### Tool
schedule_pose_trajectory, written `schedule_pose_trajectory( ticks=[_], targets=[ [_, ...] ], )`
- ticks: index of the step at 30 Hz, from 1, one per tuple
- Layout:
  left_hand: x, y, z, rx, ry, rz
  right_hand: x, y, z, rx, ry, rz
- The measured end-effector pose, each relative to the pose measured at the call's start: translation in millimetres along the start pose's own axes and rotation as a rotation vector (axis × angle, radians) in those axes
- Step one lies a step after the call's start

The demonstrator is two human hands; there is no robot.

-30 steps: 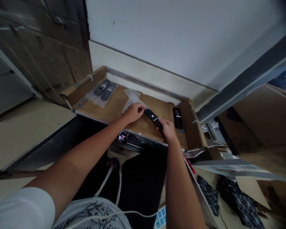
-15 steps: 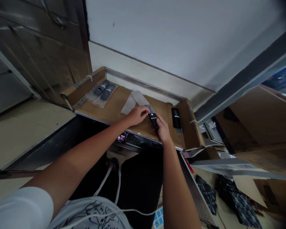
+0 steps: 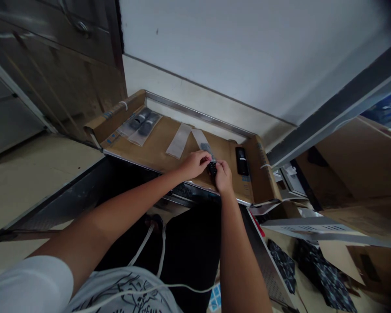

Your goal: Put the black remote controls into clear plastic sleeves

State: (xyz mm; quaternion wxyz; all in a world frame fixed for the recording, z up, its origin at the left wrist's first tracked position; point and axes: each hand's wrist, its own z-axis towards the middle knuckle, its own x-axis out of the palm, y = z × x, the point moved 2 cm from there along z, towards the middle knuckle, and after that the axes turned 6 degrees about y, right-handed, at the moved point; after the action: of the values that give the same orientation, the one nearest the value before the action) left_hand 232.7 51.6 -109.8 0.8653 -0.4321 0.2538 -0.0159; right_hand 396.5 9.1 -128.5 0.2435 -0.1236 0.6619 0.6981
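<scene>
My right hand (image 3: 223,177) is wrapped round a black remote control (image 3: 212,168) with small white-marked buttons, held over the front of the tray. My left hand (image 3: 196,164) is closed in a pinch at the near end of a clear plastic sleeve (image 3: 200,139), right at the remote's far end. Whether the remote's tip is inside the sleeve I cannot tell; fingers cover that spot. Left of it lies a flat, empty plastic sleeve (image 3: 179,141). A bare black remote (image 3: 241,161) lies to the right of my right hand.
A cardboard-lined tray (image 3: 159,150) with raised side walls spans the front. Two bagged remotes (image 3: 145,126) lie at its left. A white wall (image 3: 208,52) rises behind. Cardboard boxes (image 3: 352,161) stand at the right, and a white cord (image 3: 179,285) crosses my lap.
The remote has tipped and shows less of its button face. My left hand has moved slightly right and nearer, and the right sleeve has shifted right, away from the left one.
</scene>
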Motion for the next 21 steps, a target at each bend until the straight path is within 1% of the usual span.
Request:
schedule_pose_trajectory(
  ticks=[3,4,7,10,13,15,17,19,21],
  targets=[
    [5.0,5,2,-0.076,-0.010,0.006,0,10,-6,0.057,-0.164,-0.237],
    [6.0,7,2,-0.102,0.002,0.008,1,14,-8,0.077,-0.183,-0.307],
    [6.1,13,4,-0.157,0.048,0.025,5,23,-10,0.125,-0.199,-0.461],
    [3.4,14,4,-0.168,0.088,0.040,10,29,-10,0.160,-0.189,-0.568],
    [-0.2,13,1,-0.184,0.089,0.063,14,33,-11,0.171,-0.167,-0.660],
    [-2.3,11,0,-0.194,0.077,0.087,14,33,-13,0.165,-0.158,-0.685],
    [-3.9,10,-2,-0.192,0.075,0.109,13,32,-15,0.152,-0.157,-0.652],
    [-4.8,10,-3,-0.186,0.079,0.123,10,28,-16,0.124,-0.147,-0.562],
    [-5.4,11,-3,-0.187,0.082,0.115,7,24,-17,0.073,-0.090,-0.444]
  ],
)
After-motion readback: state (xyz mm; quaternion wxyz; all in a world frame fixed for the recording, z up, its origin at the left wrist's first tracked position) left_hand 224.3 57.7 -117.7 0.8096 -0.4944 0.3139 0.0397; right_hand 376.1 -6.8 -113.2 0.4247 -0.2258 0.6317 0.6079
